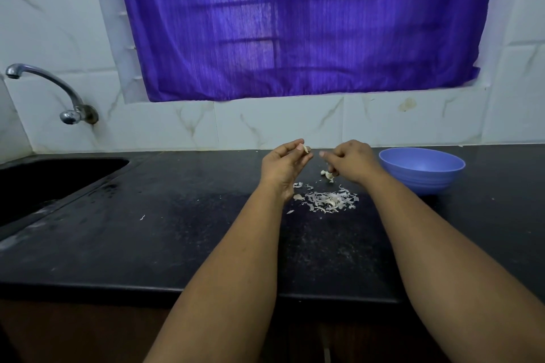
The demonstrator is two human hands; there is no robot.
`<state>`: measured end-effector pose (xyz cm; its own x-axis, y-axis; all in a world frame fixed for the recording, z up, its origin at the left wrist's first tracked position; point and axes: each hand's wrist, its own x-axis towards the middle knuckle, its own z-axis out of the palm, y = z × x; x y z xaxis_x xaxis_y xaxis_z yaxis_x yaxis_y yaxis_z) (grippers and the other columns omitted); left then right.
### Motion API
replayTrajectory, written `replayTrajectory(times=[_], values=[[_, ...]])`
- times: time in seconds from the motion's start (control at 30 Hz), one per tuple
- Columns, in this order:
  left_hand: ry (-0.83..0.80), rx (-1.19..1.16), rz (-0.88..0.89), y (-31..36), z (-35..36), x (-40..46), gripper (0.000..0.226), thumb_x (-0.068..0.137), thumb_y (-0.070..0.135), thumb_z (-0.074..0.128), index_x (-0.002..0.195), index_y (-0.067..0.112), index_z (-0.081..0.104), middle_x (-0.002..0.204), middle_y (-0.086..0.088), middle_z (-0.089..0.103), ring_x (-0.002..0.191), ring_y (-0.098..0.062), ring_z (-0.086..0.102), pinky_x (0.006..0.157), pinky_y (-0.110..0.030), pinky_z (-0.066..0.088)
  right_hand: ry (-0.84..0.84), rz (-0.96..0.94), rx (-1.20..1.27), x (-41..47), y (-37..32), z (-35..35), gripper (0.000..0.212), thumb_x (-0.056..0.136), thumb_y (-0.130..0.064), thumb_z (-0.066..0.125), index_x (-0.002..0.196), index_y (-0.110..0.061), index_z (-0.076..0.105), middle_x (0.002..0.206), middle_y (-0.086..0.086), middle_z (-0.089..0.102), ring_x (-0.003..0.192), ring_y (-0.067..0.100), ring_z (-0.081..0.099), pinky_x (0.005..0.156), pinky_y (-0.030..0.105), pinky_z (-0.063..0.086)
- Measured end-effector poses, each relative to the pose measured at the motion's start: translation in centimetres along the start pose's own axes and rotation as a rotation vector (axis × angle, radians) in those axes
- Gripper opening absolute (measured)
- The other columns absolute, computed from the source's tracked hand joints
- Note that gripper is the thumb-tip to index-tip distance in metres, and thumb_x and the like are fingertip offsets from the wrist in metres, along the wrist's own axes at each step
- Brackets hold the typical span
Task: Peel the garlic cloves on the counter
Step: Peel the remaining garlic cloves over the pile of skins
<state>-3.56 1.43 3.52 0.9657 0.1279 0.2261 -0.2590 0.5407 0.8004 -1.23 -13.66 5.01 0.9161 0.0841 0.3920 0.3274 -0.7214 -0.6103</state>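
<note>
My left hand [284,160] is raised above the black counter [177,230] and pinches a small garlic clove [306,149] between thumb and fingertips. A short gap to its right, my right hand [352,159] has its fingers curled, the forefinger pointing toward the clove; whether it holds a bit of skin I cannot tell. Under the right hand lies another garlic clove [328,174]. A heap of white garlic skins [328,201] with a clove in it lies on the counter below both hands.
A blue plastic bowl [422,169] stands on the counter right of my right hand. A dark sink [44,183] is set in the counter at the left, with a metal tap [53,88] on the tiled wall. A purple curtain [295,23] hangs behind.
</note>
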Motion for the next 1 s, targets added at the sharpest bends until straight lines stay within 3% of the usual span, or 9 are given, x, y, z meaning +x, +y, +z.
replayTrajectory(times=[0.07, 0.17, 0.27, 0.4, 0.47, 0.5, 0.63, 0.8, 1.0], values=[[0.003, 0.008, 0.009, -0.1, 0.0, 0.0, 0.011, 0.088, -0.009, 0.060, 0.093, -0.001, 0.066, 0.084, -0.013, 0.066, 0.083, -0.023, 0.066, 0.075, -0.023, 0.059, -0.066, -0.009, -0.048, 0.0, 0.5, 0.0, 0.015, 0.082, -0.034, 0.075, 0.082, -0.019, 0.074, 0.084, -0.001, 0.071, 0.077, 0.011, 0.062, 0.070, 0.022, 0.043], [0.007, 0.035, 0.006, -0.2, -0.1, 0.1, 0.014, 0.086, -0.012, 0.061, 0.093, -0.001, 0.065, 0.086, -0.013, 0.066, 0.082, -0.023, 0.067, 0.074, -0.021, 0.058, -0.066, -0.002, 0.021, 0.1, 0.7, 0.2, 0.030, 0.078, -0.019, 0.080, 0.108, -0.015, 0.073, 0.092, 0.001, 0.070, 0.078, 0.008, 0.064, 0.069, 0.016, 0.045], [-0.003, 0.054, -0.002, -0.4, 0.0, 0.2, 0.017, 0.085, -0.014, 0.060, 0.097, -0.002, 0.065, 0.086, -0.013, 0.066, 0.081, -0.019, 0.066, 0.074, -0.020, 0.058, 0.033, 0.014, 0.198, 0.1, 0.1, 0.0, 0.012, 0.080, -0.015, 0.078, 0.090, -0.010, 0.075, 0.067, 0.003, 0.069, 0.053, 0.002, 0.062, 0.060, 0.014, 0.053], [-0.013, 0.109, -0.009, -0.4, 0.0, 0.2, 0.024, 0.086, -0.013, 0.059, 0.108, -0.005, 0.063, 0.084, -0.010, 0.065, 0.078, -0.015, 0.064, 0.069, -0.017, 0.057, 0.055, 0.067, 0.237, 0.6, 0.2, -0.1, 0.016, 0.077, -0.030, 0.081, 0.078, -0.016, 0.073, 0.075, 0.003, 0.071, 0.070, 0.016, 0.068, 0.073, 0.029, 0.057], [-0.013, 0.150, -0.010, -0.5, -0.1, 0.3, 0.023, 0.087, -0.013, 0.059, 0.107, -0.002, 0.063, 0.084, -0.010, 0.066, 0.078, -0.015, 0.064, 0.069, -0.017, 0.056, -0.064, 0.154, 0.376, 0.4, 0.3, -0.1, 0.006, 0.086, -0.011, 0.071, 0.085, -0.016, 0.072, 0.092, 0.007, 0.070, 0.080, 0.023, 0.072, 0.077, 0.034, 0.060], [-0.010, 0.175, -0.012, -0.6, -0.1, 0.3, 0.022, 0.087, -0.013, 0.058, 0.105, -0.001, 0.063, 0.084, -0.009, 0.066, 0.078, -0.015, 0.064, 0.069, -0.017, 0.056, -0.109, 0.193, 0.435, 0.4, 0.3, 0.0, 0.014, 0.087, -0.002, 0.067, 0.089, -0.015, 0.071, 0.096, 0.009, 0.069, 0.080, 0.024, 0.072, 0.075, 0.033, 0.060], [-0.010, 0.324, 0.011, -1.3, -0.1, 0.4, 0.021, 0.088, -0.013, 0.057, 0.107, -0.006, 0.063, 0.083, -0.009, 0.066, 0.074, -0.013, 0.063, 0.071, -0.016, 0.056, 0.007, 0.169, 0.482, 0.7, 0.1, 0.3, 0.008, 0.084, -0.008, 0.073, 0.091, -0.004, 0.072, 0.079, 0.011, 0.072, 0.063, 0.015, 0.067, 0.071, 0.027, 0.059], [-0.037, 0.292, 0.006, -1.7, 0.3, 0.3, 0.010, 0.089, -0.009, 0.058, 0.097, -0.004, 0.064, 0.080, -0.011, 0.068, 0.067, -0.011, 0.066, 0.071, -0.018, 0.057, -0.099, 0.130, 0.690, 0.4, -0.6, 0.9, 0.008, 0.085, -0.018, 0.074, 0.089, -0.012, 0.072, 0.090, 0.012, 0.073, 0.085, 0.023, 0.066, 0.082, 0.036, 0.054], [0.006, 0.396, 0.029, -1.8, 0.4, 0.2, 0.015, 0.091, -0.004, 0.060, 0.105, -0.008, 0.060, 0.081, -0.013, 0.068, 0.067, -0.014, 0.067, 0.070, -0.021, 0.058, -0.120, 0.207, 0.736, 0.3, -0.4, 0.7, 0.010, 0.082, -0.014, 0.075, 0.079, -0.009, 0.068, 0.081, 0.011, 0.068, 0.078, 0.023, 0.056, 0.075, 0.033, 0.049]])
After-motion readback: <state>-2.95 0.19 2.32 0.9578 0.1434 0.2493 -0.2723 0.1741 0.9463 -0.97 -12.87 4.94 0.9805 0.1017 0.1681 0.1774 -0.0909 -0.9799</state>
